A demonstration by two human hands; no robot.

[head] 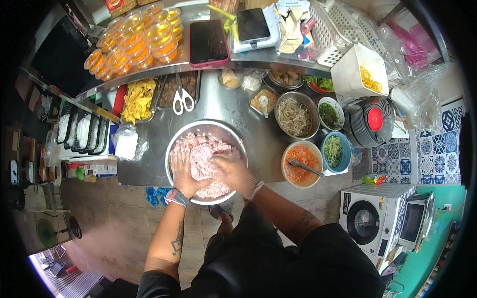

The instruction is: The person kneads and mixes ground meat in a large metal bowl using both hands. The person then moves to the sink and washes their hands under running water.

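A large stainless steel bowl (241,143) of raw minced meat (203,149) stands at the near edge of the steel counter (145,171). My left hand (185,175), in a clear thin glove with a band at the wrist, rests with fingers spread on the left part of the meat. On the right side my right hand (233,171), gloved too and blurred by motion, touches the meat; its fingers look bent, and whether they hold any meat cannot be told.
To the right stand bowls of shredded carrot (302,156), cucumber (333,151) and bean sprouts (295,115). White-handled scissors (183,101) lie on a tray at the back. A steel shelf (167,69) with lidded cups and phones overhangs the counter's back.
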